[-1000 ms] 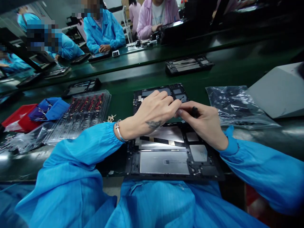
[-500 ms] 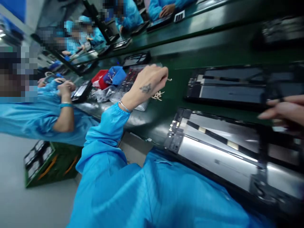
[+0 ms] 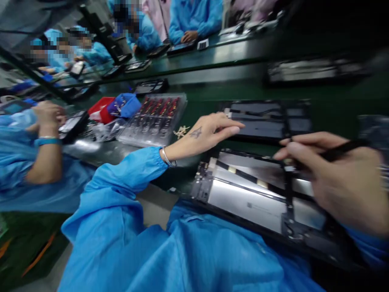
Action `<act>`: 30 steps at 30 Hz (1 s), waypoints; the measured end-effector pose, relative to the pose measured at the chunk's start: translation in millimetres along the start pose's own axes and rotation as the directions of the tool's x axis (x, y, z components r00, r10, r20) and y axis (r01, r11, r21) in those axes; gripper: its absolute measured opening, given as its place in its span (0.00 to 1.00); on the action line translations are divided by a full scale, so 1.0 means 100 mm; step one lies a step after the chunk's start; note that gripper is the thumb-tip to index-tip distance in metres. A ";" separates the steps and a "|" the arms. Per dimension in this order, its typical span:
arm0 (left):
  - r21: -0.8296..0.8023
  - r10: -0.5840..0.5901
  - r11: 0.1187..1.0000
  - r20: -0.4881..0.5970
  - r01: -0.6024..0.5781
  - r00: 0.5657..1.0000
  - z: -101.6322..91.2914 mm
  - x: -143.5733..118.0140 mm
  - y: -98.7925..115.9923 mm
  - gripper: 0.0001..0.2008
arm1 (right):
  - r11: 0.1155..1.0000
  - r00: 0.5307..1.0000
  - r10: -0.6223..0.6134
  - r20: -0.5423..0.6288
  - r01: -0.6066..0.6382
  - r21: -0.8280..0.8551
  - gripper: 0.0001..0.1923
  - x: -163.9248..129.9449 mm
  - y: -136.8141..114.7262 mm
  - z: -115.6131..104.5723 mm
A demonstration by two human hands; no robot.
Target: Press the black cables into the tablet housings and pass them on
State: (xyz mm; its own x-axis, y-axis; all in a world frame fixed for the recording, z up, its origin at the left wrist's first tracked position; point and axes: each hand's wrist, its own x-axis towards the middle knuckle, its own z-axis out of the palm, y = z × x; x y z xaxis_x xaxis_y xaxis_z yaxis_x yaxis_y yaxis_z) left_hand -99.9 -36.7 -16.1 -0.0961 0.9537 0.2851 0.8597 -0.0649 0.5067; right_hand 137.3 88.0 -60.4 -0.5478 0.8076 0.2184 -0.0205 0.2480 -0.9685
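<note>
My left hand [image 3: 209,130] is held over the bench, with thumb and forefinger tips close together in a pinch. Whatever lies between those tips is too small to make out. Below its fingers and to the right is an opened tablet [image 3: 249,188], its silver battery and black ribbon cable exposed. Behind that lies a second opened tablet [image 3: 258,123], darker inside. My right hand [image 3: 340,174], blurred, is closed on a slim black tool [image 3: 346,149] over the right part of the nearer tablet. A small white piece shows below its fingertips.
Several cream strips [image 3: 181,132] lie left of my left hand, beside a clear compartment tray [image 3: 154,142] of small red and black parts. Red [image 3: 101,109] and blue [image 3: 129,104] bins stand farther left, near a co-worker's arm [image 3: 45,150]. Another device [image 3: 310,73] lies at the back.
My left hand has moved from beside the tray and cream strips toward the tablets, its fingers stretching out. My right hand has come farther into view over the nearer tablet. The view has shifted.
</note>
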 end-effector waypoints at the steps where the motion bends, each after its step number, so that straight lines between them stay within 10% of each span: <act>1: -0.229 0.007 0.973 0.064 0.008 0.998 0.13 0.11 0.10 0.17 | 0.999 1.000 0.016 0.005 -0.016 0.035 0.09 -0.02 -0.03 0.02; 4: -0.641 0.045 0.761 0.204 0.098 0.978 0.43 0.37 0.32 0.19 | 0.994 0.997 0.052 0.060 -0.057 0.093 0.11 -0.04 -0.06 0.04; 7: -0.721 0.080 0.689 0.182 0.078 0.980 0.47 0.54 0.42 0.21 | 0.998 0.998 -0.006 0.062 0.002 0.059 0.10 0.00 -0.04 0.01; 12: -0.490 0.215 0.872 0.354 -0.015 0.910 0.14 0.69 0.53 0.21 | 0.954 0.960 -0.276 0.055 0.280 -0.109 0.07 0.05 -0.06 -0.07; 16: -0.270 0.246 0.957 0.572 -0.104 0.783 0.04 0.73 0.58 0.17 | 0.942 0.949 -0.313 0.035 0.315 -0.116 0.07 0.05 -0.08 -0.08; 19: -0.155 0.252 0.968 0.592 -0.198 0.766 0.08 0.72 0.54 0.18 | 0.934 0.946 -0.319 0.049 0.323 -0.156 0.02 0.03 -0.10 -0.08; 25: 0.000 0.461 0.885 0.145 -0.466 0.875 0.15 0.58 0.50 0.33 | 0.973 0.973 -0.229 -0.013 0.229 -0.006 0.05 0.03 -0.08 -0.06; 30: 0.540 0.726 0.607 -0.080 -0.583 0.683 0.27 0.49 0.59 0.13 | 0.974 0.978 -0.197 -0.068 0.203 0.102 0.05 0.07 -0.03 -0.04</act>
State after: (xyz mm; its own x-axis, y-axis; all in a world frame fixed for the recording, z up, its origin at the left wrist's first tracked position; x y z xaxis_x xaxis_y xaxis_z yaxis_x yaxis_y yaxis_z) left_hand -40.3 14.1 5.2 0.5186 0.5806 0.6276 0.8490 -0.4368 -0.2974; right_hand 137.3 95.0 -55.1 -0.4747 0.7774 0.4126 -0.2169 0.3511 -0.9109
